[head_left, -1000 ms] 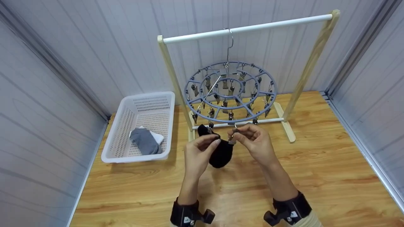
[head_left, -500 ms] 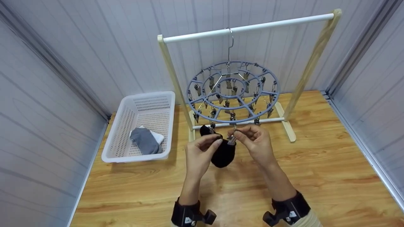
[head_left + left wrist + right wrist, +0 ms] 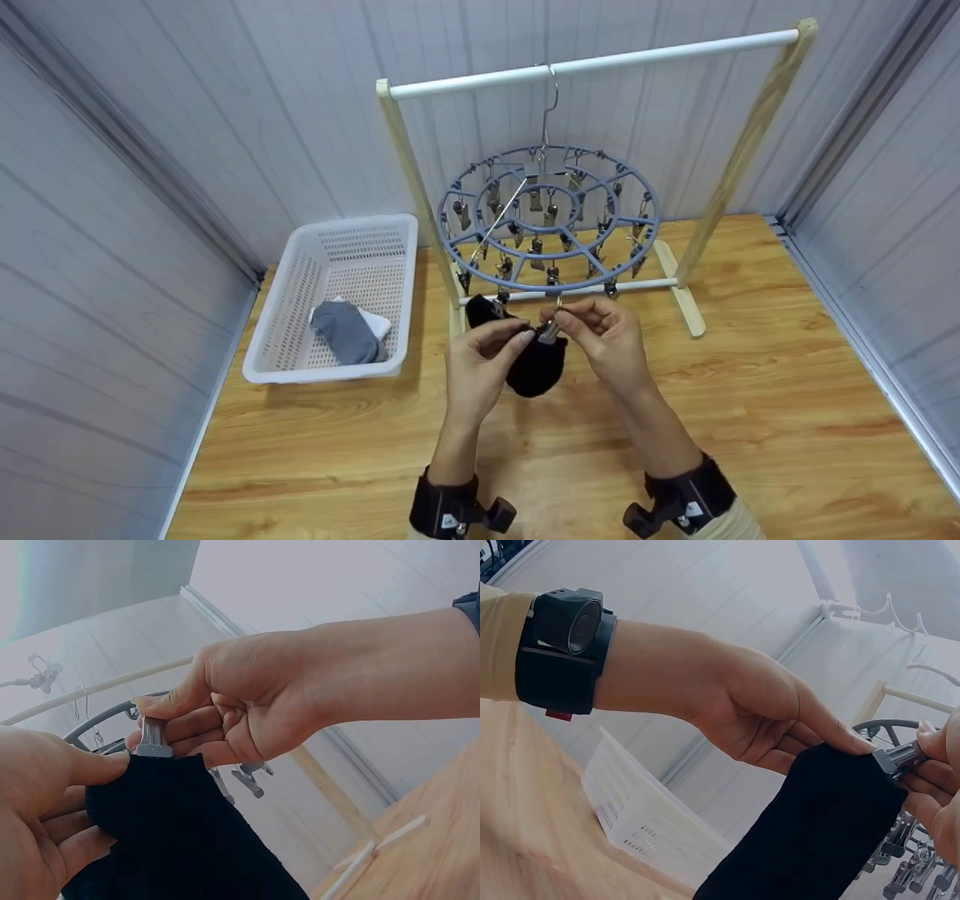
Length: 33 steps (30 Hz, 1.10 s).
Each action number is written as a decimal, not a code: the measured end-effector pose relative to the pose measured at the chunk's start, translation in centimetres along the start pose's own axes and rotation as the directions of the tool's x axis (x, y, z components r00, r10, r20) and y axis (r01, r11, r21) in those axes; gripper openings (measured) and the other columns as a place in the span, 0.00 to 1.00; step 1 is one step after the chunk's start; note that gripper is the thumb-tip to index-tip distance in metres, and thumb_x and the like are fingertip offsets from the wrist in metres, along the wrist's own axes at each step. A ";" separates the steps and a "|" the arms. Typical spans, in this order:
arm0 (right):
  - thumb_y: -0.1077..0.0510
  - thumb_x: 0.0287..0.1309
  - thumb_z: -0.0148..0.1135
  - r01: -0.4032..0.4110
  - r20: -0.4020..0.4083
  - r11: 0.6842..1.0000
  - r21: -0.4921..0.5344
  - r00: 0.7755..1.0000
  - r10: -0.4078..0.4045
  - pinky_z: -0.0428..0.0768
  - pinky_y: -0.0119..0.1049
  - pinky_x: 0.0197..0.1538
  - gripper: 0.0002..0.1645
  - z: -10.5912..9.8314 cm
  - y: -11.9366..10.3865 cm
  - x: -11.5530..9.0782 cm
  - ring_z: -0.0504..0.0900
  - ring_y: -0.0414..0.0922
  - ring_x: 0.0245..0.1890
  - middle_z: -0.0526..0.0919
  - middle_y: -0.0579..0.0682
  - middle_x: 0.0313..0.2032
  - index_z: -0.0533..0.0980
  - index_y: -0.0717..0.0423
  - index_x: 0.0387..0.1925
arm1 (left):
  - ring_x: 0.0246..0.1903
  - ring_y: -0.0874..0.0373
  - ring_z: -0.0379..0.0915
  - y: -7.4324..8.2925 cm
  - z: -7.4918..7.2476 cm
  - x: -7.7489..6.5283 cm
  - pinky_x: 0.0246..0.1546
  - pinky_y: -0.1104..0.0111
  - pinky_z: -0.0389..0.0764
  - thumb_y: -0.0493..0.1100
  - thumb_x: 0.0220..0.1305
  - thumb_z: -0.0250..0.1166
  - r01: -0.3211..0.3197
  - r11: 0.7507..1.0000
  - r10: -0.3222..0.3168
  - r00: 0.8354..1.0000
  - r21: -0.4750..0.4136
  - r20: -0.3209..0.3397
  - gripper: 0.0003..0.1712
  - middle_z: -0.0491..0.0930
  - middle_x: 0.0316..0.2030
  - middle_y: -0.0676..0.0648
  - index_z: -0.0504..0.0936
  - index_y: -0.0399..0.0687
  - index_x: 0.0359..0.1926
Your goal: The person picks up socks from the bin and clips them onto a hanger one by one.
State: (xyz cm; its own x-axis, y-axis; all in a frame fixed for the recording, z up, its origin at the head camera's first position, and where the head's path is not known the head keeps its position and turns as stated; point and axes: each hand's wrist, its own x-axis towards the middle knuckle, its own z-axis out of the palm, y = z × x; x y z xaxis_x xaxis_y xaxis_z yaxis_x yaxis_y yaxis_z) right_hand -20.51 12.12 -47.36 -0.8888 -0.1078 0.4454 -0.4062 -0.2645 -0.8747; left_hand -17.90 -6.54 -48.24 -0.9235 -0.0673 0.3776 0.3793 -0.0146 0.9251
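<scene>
Head view: left grip (image 3: pixel 477 367) pinches black sock (image 3: pixel 537 373); right grip (image 3: pixel 613 346) pinches metal clip (image 3: pixel 550 331) at its edge

In the head view, the wood-grain surface (image 3: pixel 300 465) carries a white basket (image 3: pixel 322 374) left of centre and a rack (image 3: pixel 667 55) upper right.

Your black sock (image 3: pixel 536 375) droops, foot downward, its top edge pinched in your left hand (image 3: pixel 480 367). The silver metal clip (image 3: pixel 154 739) in your right hand (image 3: pixel 611 345) meets that edge mouth-first, just below the round blue-grey hanger (image 3: pixel 525 288).
</scene>
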 end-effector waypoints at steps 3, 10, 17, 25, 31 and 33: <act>0.69 0.68 0.68 -0.001 0.005 1.000 -0.015 1.000 0.001 0.88 0.36 0.44 0.10 0.0 0.1 0.0 0.92 0.49 0.41 0.89 0.69 0.40 0.79 0.78 0.42 | 0.38 0.53 0.89 0.0 0.0 -0.1 0.43 0.66 0.88 0.33 0.65 0.75 -0.010 1.000 0.010 1.000 -0.016 -0.001 0.08 0.91 0.39 0.41 0.91 0.34 0.45; 0.71 0.68 0.67 -0.018 0.017 0.999 -0.040 1.000 0.019 0.89 0.36 0.43 0.08 0.3 0.1 -0.1 0.92 0.48 0.41 0.91 0.60 0.40 0.81 0.77 0.42 | 0.38 0.52 0.89 0.2 -0.2 -0.1 0.43 0.64 0.89 0.33 0.64 0.76 -0.032 0.999 0.032 0.999 -0.012 -0.014 0.08 0.91 0.39 0.43 0.92 0.36 0.44; 0.71 0.66 0.69 -0.023 0.007 0.997 -0.080 1.000 0.024 0.89 0.37 0.44 0.11 0.6 0.1 -0.3 0.92 0.47 0.40 0.91 0.63 0.39 0.80 0.80 0.42 | 0.37 0.52 0.90 0.2 -0.4 0.0 0.42 0.64 0.89 0.33 0.65 0.76 -0.053 0.999 0.053 0.998 -0.001 -0.021 0.07 0.91 0.38 0.43 0.92 0.36 0.43; 0.71 0.65 0.69 -0.033 0.007 0.994 -0.103 0.999 0.034 0.89 0.38 0.44 0.05 0.7 0.3 -0.3 0.92 0.47 0.39 0.91 0.63 0.40 0.84 0.72 0.42 | 0.38 0.52 0.90 0.2 -0.4 0.0 0.42 0.64 0.89 0.33 0.65 0.76 -0.057 0.998 0.057 0.998 -0.012 -0.018 0.07 0.91 0.39 0.43 0.92 0.37 0.43; 0.71 0.66 0.69 -0.057 0.020 0.996 -0.065 0.998 0.058 0.89 0.41 0.45 0.07 0.8 0.2 -0.4 0.91 0.48 0.39 0.89 0.68 0.42 0.82 0.73 0.44 | 0.39 0.51 0.90 0.2 -0.6 0.1 0.43 0.63 0.89 0.33 0.66 0.75 -0.074 0.997 0.074 0.997 -0.024 -0.006 0.07 0.91 0.40 0.43 0.92 0.36 0.44; 0.70 0.67 0.69 -0.061 0.028 0.996 -0.061 0.998 0.062 0.89 0.42 0.47 0.08 0.8 0.2 -0.4 0.92 0.49 0.41 0.88 0.70 0.43 0.82 0.72 0.45 | 0.39 0.50 0.90 0.2 -0.6 0.1 0.43 0.63 0.89 0.34 0.66 0.75 -0.076 0.997 0.076 0.997 -0.016 -0.008 0.07 0.91 0.39 0.44 0.92 0.37 0.44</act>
State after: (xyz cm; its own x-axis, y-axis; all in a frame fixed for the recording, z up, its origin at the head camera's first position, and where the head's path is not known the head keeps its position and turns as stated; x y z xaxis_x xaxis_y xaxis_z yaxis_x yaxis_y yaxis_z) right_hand -20.04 11.36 -47.55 -0.9061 -0.1512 0.3951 -0.3638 -0.1981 -0.9102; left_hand -17.84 -7.17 -48.03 -0.8914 -0.0765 0.4467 0.4496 -0.0253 0.8929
